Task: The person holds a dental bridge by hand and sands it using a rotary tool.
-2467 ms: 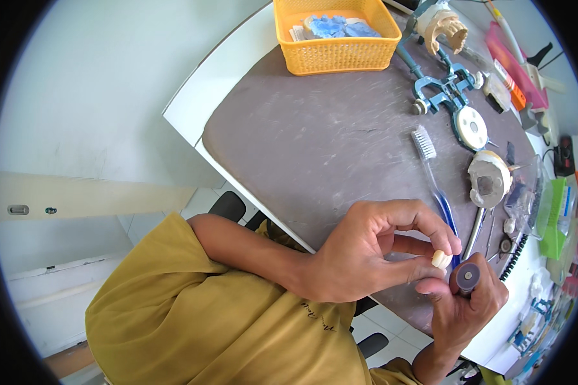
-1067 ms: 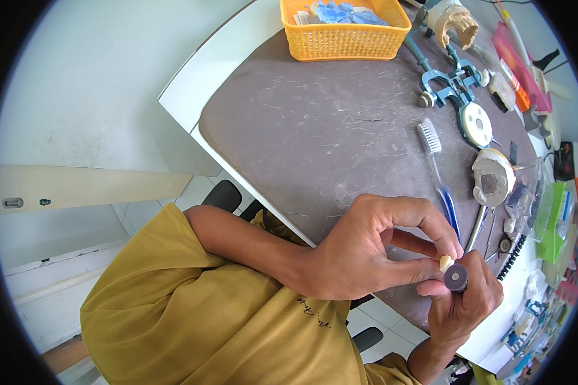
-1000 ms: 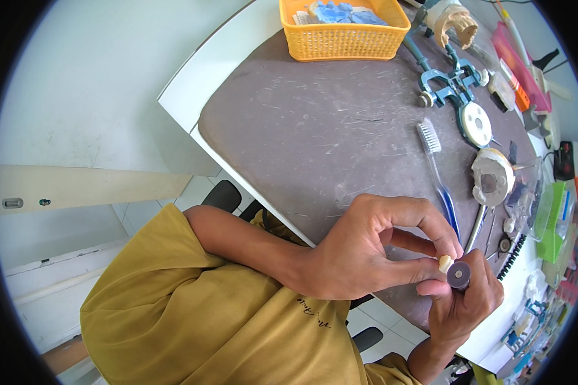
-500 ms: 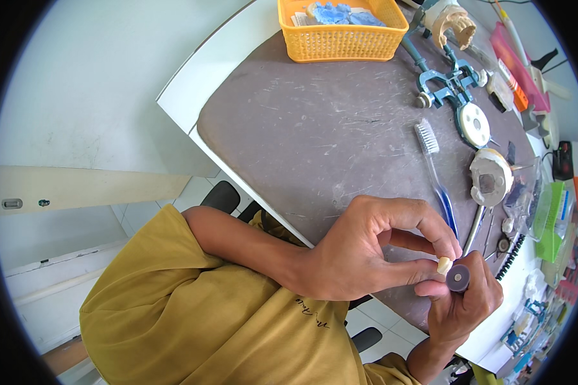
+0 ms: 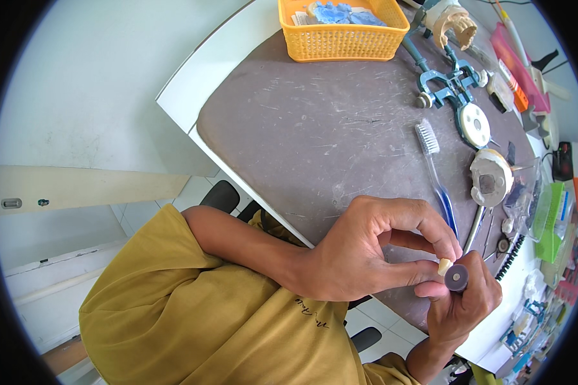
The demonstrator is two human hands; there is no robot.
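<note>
Purple tool (image 5: 456, 278) (one) is beside one tooth (image 5: 444, 266).

From where I stand, the tooth-shaped crown (image 5: 444, 265) shows only in part, the fingertips of the left hand (image 5: 366, 256) covering the rest. The body of the wheel-tipped tool (image 5: 456, 278) is lost behind its own round purple face and the right hand (image 5: 464, 301); I can't tell whether wheel and crown touch. The lower end of the blue-handled toothbrush (image 5: 444, 202) slips behind the left hand's fingers. The frame's top edge cuts off the yellow basket (image 5: 340, 45), and its bottom edge the mustard shirt (image 5: 225, 314). At lower right, small bluish items (image 5: 520, 327) on the counter (image 5: 289, 128) blur beyond recognition.
</note>
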